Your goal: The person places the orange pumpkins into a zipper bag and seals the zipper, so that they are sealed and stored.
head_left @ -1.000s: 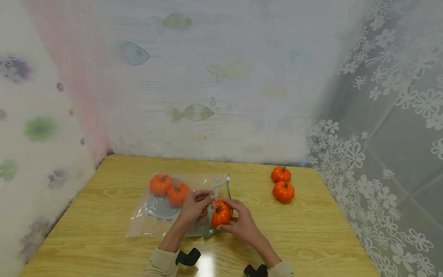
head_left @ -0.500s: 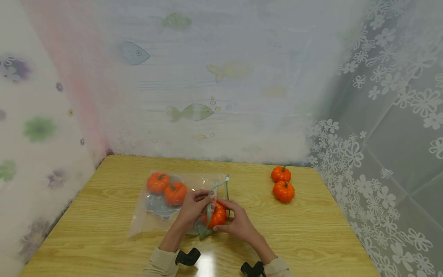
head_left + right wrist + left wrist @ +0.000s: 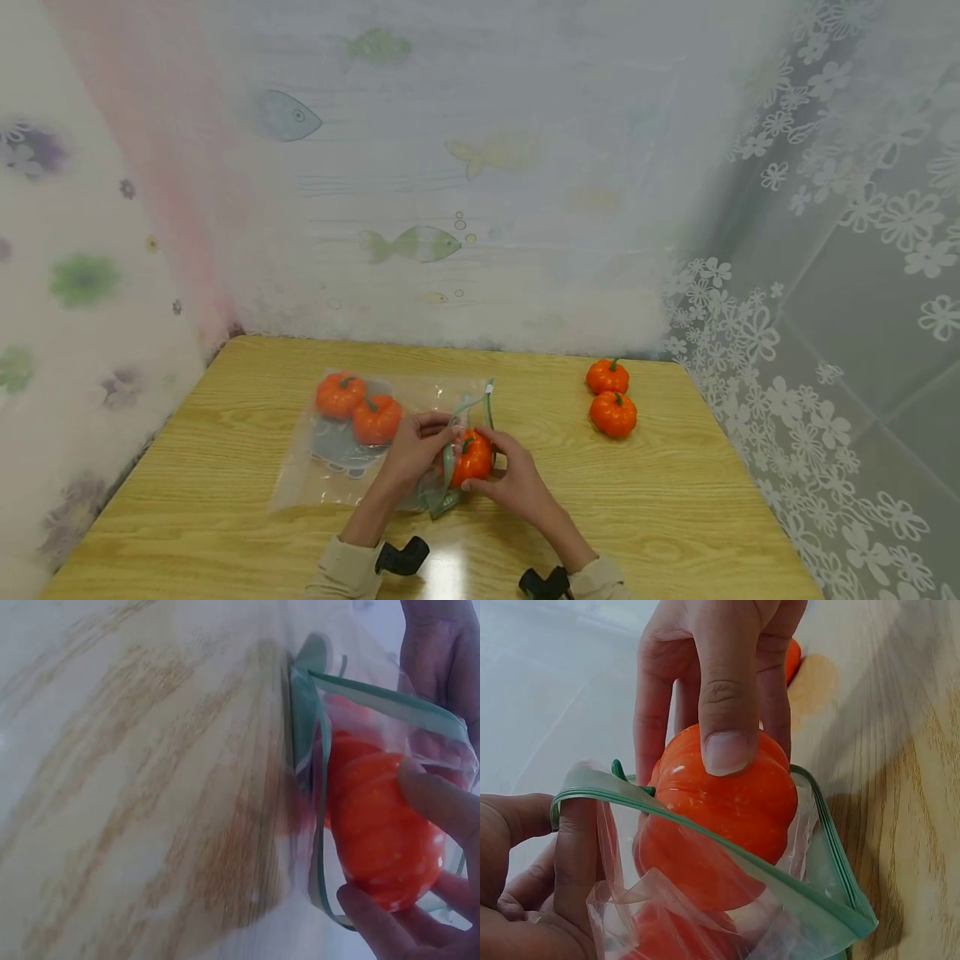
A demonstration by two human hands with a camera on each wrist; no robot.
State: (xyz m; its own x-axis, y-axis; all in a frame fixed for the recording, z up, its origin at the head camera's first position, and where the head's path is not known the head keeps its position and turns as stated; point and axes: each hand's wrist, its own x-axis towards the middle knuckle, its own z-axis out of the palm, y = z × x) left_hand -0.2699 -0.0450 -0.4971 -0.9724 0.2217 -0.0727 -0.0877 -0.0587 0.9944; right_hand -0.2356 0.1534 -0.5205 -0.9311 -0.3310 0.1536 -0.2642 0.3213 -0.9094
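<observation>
A clear zip bag [image 3: 300,479] with a green rim lies on the table, its mouth facing right. Through its film show an orange toy pumpkin [image 3: 341,395] and a second toy pumpkin [image 3: 377,419]. My left hand [image 3: 412,450] holds the rim, with fingers hooked over the green edge [image 3: 592,793]. My right hand [image 3: 517,475] grips another toy pumpkin [image 3: 720,802] between thumb and fingers; it sits partly inside the bag's mouth, its green stem toward the left hand. Below it in the left wrist view, more orange [image 3: 679,934] shows blurred through the film.
Two more toy pumpkins, one behind [image 3: 607,377] and one in front [image 3: 613,414], stand at the back right of the wooden table [image 3: 675,500]. A patterned curtain [image 3: 480,317] hangs along the table's back edge.
My right hand has moved slightly left with its pumpkin, which now sits deeper in the bag's mouth. The bag and the pumpkins inside it have shifted a little left.
</observation>
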